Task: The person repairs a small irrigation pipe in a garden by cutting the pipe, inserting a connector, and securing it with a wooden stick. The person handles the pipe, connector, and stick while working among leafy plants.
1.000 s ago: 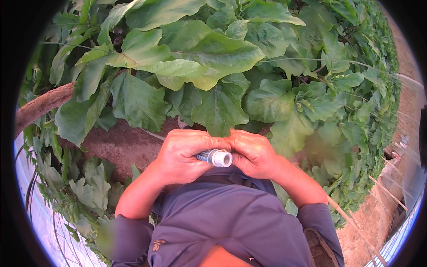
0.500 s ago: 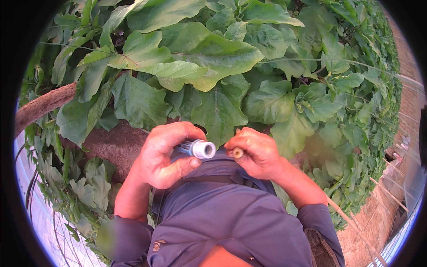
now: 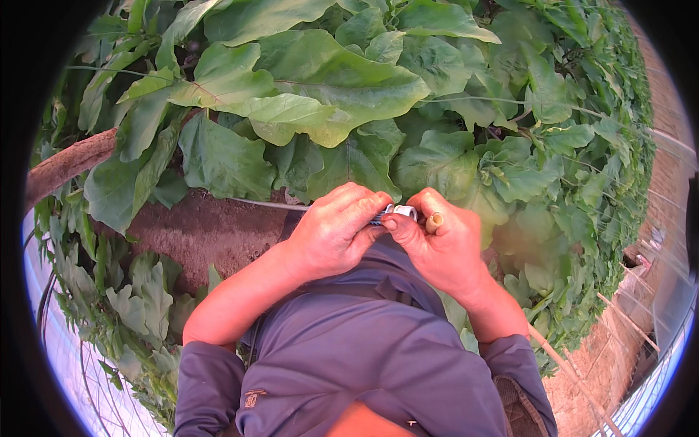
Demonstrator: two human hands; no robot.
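A small tube (image 3: 405,213) with a white, ring-like end and a blue-striped body sat before a person's waist, between the left hand (image 3: 336,231) and the right hand (image 3: 448,244), the fingers of each grasping it. A tan cylinder (image 3: 435,223) with a round end poked out from the right hand. Fingers covered much of the tube, the cylinder's other end was hidden, and nearby leaves (image 3: 535,237) blurred.

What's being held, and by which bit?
Left grip: a small tube, by its body. Right grip: a tan cylindrical piece, behind its round end; thumb at the tube's pale neck.
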